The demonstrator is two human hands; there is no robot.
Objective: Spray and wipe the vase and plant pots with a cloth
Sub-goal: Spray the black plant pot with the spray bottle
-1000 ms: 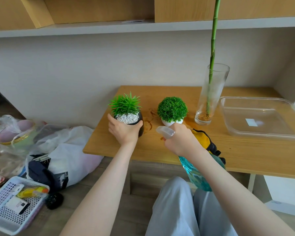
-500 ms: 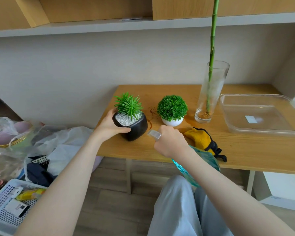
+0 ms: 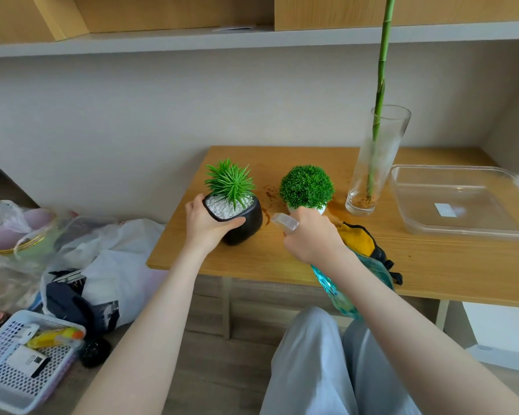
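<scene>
While I am tilting the black pot [image 3: 241, 223] at centre frame, my left hand [image 3: 206, 226] is gripping its rim and near wall. My right hand [image 3: 310, 238] is closing around the sprayer [image 3: 336, 274], nozzle aiming at the pot. I am judging the pot light but glossy, likely slippery once wet, with loose pebbles that could spill; holding low on the body seems safer. The cloth [image 3: 361, 242] is lying just right of the sprayer.

Both forearms bare to the frame edge (no sleeves visible). Left hand [image 3: 206, 226] and right hand [image 3: 312, 238]: ungloved. Legs: light grey trousers [image 3: 321, 369], loosely creased.
</scene>
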